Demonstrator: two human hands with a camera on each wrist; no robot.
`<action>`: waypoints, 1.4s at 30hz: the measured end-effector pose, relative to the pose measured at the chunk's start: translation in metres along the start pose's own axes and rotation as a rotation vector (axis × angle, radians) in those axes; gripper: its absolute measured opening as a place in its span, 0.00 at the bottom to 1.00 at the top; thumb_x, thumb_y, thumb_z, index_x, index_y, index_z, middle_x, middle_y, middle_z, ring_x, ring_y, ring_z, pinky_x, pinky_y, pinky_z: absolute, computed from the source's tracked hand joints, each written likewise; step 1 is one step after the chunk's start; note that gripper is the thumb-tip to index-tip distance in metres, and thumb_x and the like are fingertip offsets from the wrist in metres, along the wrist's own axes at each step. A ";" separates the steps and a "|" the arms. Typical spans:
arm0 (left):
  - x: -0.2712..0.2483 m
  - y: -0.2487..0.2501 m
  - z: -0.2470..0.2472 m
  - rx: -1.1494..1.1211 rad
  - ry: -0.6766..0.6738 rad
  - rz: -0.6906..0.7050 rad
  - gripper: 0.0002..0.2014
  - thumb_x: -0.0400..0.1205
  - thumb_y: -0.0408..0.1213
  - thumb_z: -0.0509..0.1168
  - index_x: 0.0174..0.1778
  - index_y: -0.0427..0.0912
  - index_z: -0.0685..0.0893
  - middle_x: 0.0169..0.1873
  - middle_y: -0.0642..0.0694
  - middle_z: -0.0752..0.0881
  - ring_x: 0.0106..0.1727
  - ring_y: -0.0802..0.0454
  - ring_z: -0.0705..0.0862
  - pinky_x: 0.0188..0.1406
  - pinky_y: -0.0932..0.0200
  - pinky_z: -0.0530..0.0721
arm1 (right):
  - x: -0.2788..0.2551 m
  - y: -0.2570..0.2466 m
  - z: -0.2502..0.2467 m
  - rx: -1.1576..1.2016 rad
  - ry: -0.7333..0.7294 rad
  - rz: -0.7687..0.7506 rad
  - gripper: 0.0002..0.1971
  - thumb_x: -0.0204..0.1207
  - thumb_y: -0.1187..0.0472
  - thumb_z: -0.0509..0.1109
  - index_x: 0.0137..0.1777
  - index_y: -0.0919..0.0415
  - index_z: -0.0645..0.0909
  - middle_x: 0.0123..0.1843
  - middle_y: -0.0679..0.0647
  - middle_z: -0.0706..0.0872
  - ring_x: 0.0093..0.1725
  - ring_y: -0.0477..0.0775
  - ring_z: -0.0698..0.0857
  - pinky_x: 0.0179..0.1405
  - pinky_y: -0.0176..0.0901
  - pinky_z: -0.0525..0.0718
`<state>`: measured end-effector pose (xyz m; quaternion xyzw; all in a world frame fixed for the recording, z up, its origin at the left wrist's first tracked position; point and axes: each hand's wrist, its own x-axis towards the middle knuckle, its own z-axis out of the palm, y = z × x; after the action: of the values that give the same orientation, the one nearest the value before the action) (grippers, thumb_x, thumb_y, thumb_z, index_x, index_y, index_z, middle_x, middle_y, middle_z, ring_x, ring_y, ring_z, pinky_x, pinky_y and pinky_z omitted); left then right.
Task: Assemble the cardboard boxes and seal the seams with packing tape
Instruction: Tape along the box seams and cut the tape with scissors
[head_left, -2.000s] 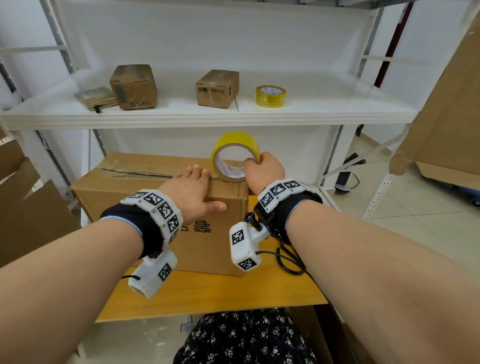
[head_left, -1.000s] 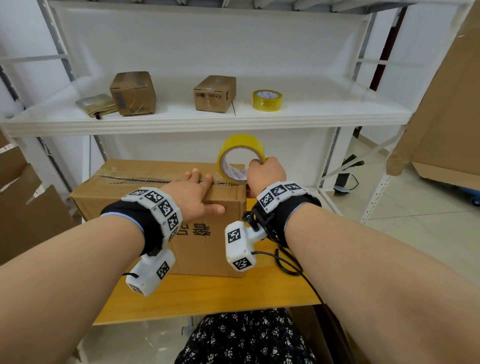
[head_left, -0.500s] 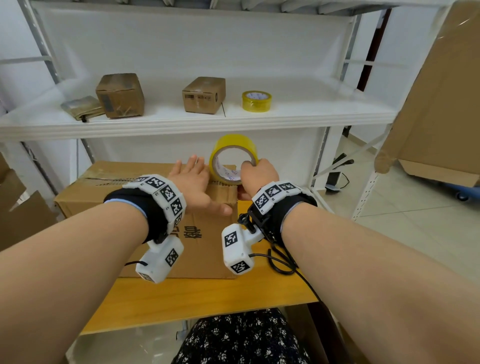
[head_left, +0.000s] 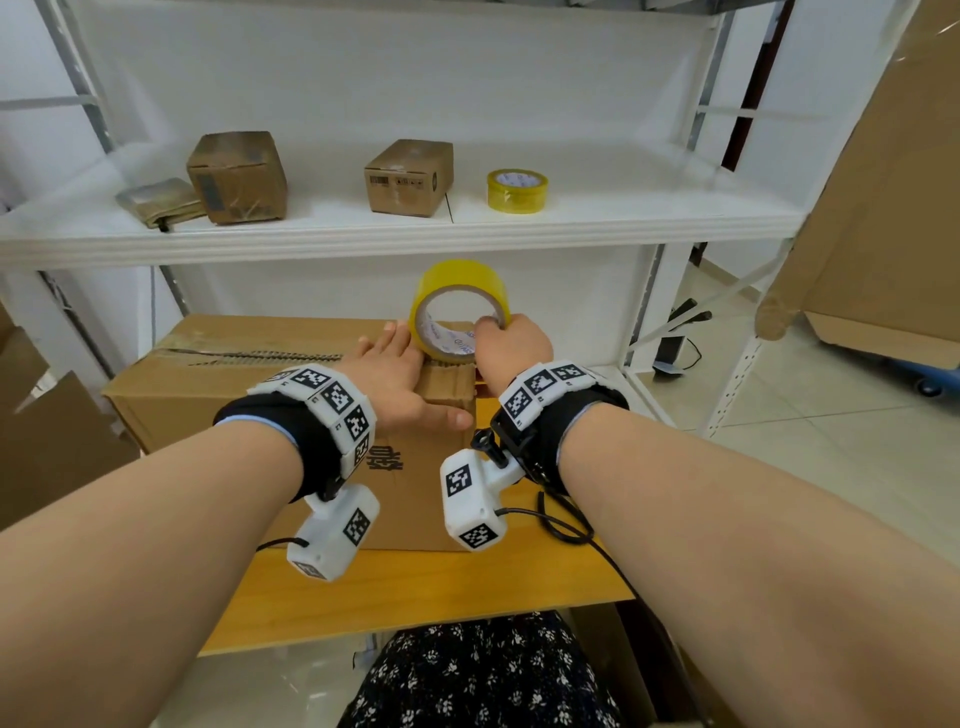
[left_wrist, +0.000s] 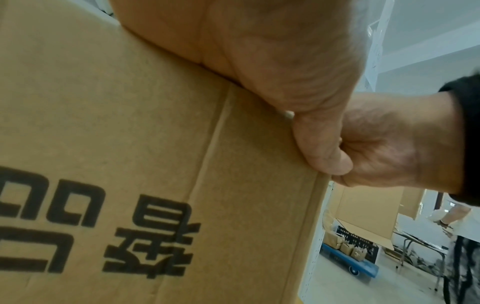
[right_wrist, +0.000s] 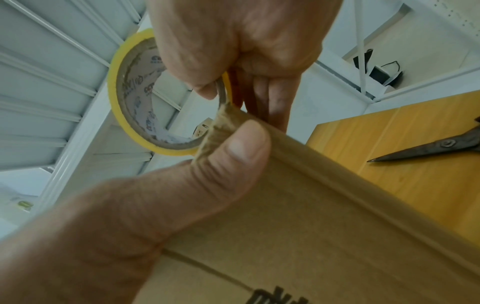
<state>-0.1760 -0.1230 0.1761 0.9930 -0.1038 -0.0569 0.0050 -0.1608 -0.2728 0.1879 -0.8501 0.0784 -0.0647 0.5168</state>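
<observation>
Head view first, left to right: the big brown corrugated cardboard box (head_left: 249, 384) sits on the yellow wooden table (head_left: 415, 587), and it looks light but floppy at the flaps, so I'd press near the seam. The left hand (head_left: 395, 379) lies flat on the box top, fingers straight, thumb over the front edge. The roll of yellow packing tape (head_left: 460, 306) stands on edge at the box's right end, right hand (head_left: 511, 345) pinching its rim; probably slick outside, so gripping through the core seems best. I can't make out any tape strip on the seam, and the box's far side is hidden.
</observation>
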 end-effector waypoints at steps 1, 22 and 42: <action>0.000 0.000 0.000 0.000 -0.001 0.001 0.64 0.62 0.84 0.50 0.85 0.47 0.39 0.85 0.44 0.40 0.85 0.46 0.40 0.83 0.40 0.43 | 0.000 -0.001 0.000 -0.003 0.014 0.009 0.18 0.83 0.52 0.59 0.58 0.67 0.80 0.49 0.62 0.83 0.44 0.63 0.77 0.40 0.47 0.69; -0.013 0.006 -0.007 0.008 -0.053 -0.040 0.58 0.68 0.81 0.52 0.84 0.52 0.34 0.84 0.43 0.36 0.84 0.48 0.35 0.82 0.38 0.38 | 0.005 0.019 -0.030 0.286 -0.013 0.202 0.17 0.81 0.50 0.59 0.56 0.65 0.76 0.52 0.65 0.87 0.47 0.64 0.90 0.47 0.59 0.91; -0.015 0.009 -0.008 0.027 -0.067 -0.025 0.50 0.65 0.83 0.48 0.78 0.73 0.31 0.84 0.41 0.36 0.85 0.46 0.36 0.81 0.33 0.38 | 0.009 0.052 -0.022 0.380 -0.111 0.349 0.12 0.82 0.56 0.58 0.50 0.64 0.78 0.41 0.65 0.90 0.38 0.63 0.92 0.44 0.59 0.92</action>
<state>-0.1912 -0.1291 0.1857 0.9917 -0.0920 -0.0885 -0.0126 -0.1595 -0.3176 0.1521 -0.7136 0.1817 0.0583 0.6740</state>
